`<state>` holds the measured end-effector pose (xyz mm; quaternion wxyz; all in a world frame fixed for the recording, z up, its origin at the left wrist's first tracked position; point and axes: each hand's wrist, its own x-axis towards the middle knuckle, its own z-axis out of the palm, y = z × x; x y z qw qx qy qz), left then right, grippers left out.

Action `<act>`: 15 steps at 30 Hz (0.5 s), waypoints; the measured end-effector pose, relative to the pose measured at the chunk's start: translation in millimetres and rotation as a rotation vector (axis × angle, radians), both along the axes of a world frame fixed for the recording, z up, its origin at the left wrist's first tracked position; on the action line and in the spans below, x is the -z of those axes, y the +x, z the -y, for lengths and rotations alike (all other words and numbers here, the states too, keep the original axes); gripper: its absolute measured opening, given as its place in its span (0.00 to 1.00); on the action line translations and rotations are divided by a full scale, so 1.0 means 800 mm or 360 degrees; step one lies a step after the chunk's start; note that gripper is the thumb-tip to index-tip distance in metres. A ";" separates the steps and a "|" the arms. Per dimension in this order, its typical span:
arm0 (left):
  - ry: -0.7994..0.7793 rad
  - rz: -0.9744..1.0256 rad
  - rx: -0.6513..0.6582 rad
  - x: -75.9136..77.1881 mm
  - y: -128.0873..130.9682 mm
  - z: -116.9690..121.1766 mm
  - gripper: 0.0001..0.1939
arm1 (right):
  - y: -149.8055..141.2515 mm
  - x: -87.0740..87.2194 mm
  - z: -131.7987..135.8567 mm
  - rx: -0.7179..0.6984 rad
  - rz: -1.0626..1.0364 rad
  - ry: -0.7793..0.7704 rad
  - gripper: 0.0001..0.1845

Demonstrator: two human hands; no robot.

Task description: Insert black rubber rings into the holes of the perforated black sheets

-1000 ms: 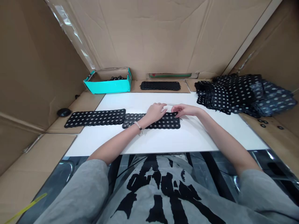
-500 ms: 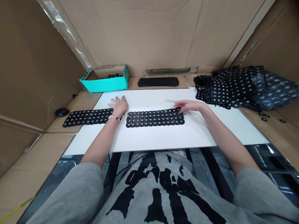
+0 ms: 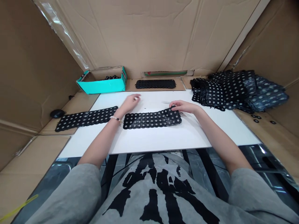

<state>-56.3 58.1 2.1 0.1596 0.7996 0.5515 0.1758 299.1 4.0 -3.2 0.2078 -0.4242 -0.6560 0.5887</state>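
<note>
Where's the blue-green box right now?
In the head view, the blue-green box is at the far left of the white board, against the cardboard wall.

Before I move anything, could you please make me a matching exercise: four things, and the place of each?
Things
1. turquoise box
2. right hand
3. darker strip
4. dotted heap

Places
A. behind the white board, between box and heap
B. at the back left
C. at the right side
D. with its grip on a dotted strip

Pairs: 1-B, 2-D, 3-A, 4-C
</note>
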 end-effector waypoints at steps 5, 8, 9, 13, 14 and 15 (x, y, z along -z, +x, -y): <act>-0.0503 0.0144 0.0890 -0.008 0.049 0.029 0.26 | -0.003 0.000 0.002 0.0168 -0.0282 -0.0030 0.25; -0.0605 0.0052 0.0889 -0.020 0.038 0.032 0.23 | -0.002 0.005 -0.001 0.0304 -0.0364 -0.0053 0.25; -0.0664 -0.0003 0.0866 -0.025 0.029 0.030 0.23 | -0.001 0.007 -0.002 0.0341 -0.0378 -0.0065 0.25; -0.1071 -0.0204 0.0739 -0.044 -0.015 0.015 0.21 | 0.005 0.016 -0.010 0.0441 -0.0350 -0.0128 0.25; -0.1151 -0.0239 0.0684 -0.046 -0.026 0.012 0.20 | 0.007 0.018 -0.012 0.0460 -0.0328 -0.0146 0.25; -0.1203 -0.0271 0.0614 -0.047 -0.038 0.008 0.19 | 0.007 0.021 -0.013 0.0472 -0.0302 -0.0166 0.24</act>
